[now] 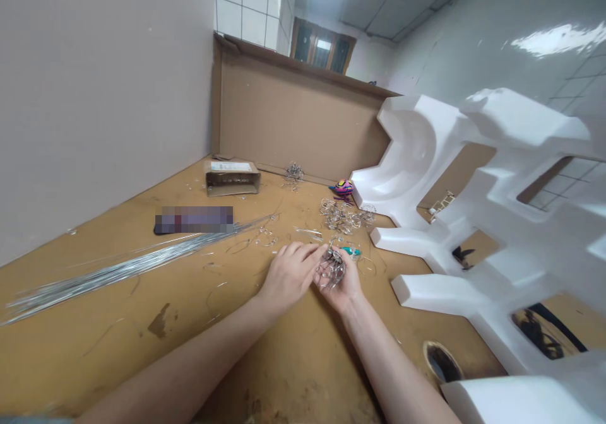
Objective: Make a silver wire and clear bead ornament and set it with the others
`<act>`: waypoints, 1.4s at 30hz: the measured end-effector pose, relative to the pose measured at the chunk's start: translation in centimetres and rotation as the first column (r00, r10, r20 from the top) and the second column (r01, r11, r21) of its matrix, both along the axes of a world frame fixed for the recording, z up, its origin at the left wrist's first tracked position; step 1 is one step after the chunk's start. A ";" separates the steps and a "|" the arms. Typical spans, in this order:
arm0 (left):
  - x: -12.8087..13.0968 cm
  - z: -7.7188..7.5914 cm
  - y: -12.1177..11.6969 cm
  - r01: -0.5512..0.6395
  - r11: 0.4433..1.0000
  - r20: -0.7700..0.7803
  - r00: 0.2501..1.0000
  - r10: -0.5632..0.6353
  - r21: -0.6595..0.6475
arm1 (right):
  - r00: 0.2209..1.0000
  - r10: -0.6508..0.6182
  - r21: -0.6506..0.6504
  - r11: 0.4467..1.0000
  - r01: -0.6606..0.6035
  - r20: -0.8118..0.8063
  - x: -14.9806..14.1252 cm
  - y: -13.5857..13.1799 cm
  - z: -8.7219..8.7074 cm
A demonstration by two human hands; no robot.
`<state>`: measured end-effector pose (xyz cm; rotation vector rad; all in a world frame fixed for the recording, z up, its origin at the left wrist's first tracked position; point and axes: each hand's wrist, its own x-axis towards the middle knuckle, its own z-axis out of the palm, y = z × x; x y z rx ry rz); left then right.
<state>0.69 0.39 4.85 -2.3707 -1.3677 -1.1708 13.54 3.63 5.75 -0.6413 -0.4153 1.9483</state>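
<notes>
A tangled piece of bent silver wire [331, 267] rests in the palm of my right hand [349, 288], whose fingers curl up around it. From the other side, the fingers of my left hand [291, 276] close on the same wire piece; their tips are partly hidden. A small teal object [351, 251] shows just behind my right hand, its kind unclear. Beyond it lies a heap of curled wire pieces [339, 216]. Short straight wires [308, 232] lie just past my left hand.
A long bundle of straight wires [137, 267] stretches across the left of the table. Behind it are a blurred-out dark flat object [194, 220] and a small open cardboard box [233, 181]. White foam packing [435, 291] borders the right; a colourful object [344, 187] sits near it.
</notes>
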 end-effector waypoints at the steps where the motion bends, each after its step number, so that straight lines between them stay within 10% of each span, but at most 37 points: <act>1: -0.1 0.0 0.0 0.014 1.000 -0.006 1.000 -0.014 -0.006 | 1.000 -0.012 -0.007 1.000 0.012 0.010 0.0 0.0 0.0; 8: -0.1 -0.4 0.1 0.025 0.998 0.077 0.997 -0.020 -0.063 | 0.968 -0.127 0.206 0.975 0.082 0.215 0.7 0.9 -0.3; 14: 0.2 -1.1 0.1 0.019 0.992 0.237 0.972 0.012 -0.126 | 0.706 -0.472 0.655 0.756 0.015 0.528 1.8 2.4 -1.4; 26: -1.6 1.0 -0.1 0.184 0.958 0.164 0.961 -0.222 0.222 | 0.515 -0.559 0.735 0.635 -0.239 0.650 1.0 1.6 -1.7; 33: -1.8 1.7 0.2 0.311 0.950 0.430 0.858 -0.280 -0.003 | 0.368 -0.609 0.704 0.522 -0.481 0.703 1.3 1.1 -1.6; 37: -1.8 2.1 0.4 0.411 0.873 0.566 0.798 -0.205 -0.263 | 0.383 -0.507 0.631 0.542 -0.554 0.772 1.6 1.1 -1.7; 42: -2.1 1.7 0.9 0.465 0.870 0.595 0.750 -0.287 -0.166 | 0.520 -0.093 0.478 0.556 -0.680 0.849 2.0 0.5 -0.9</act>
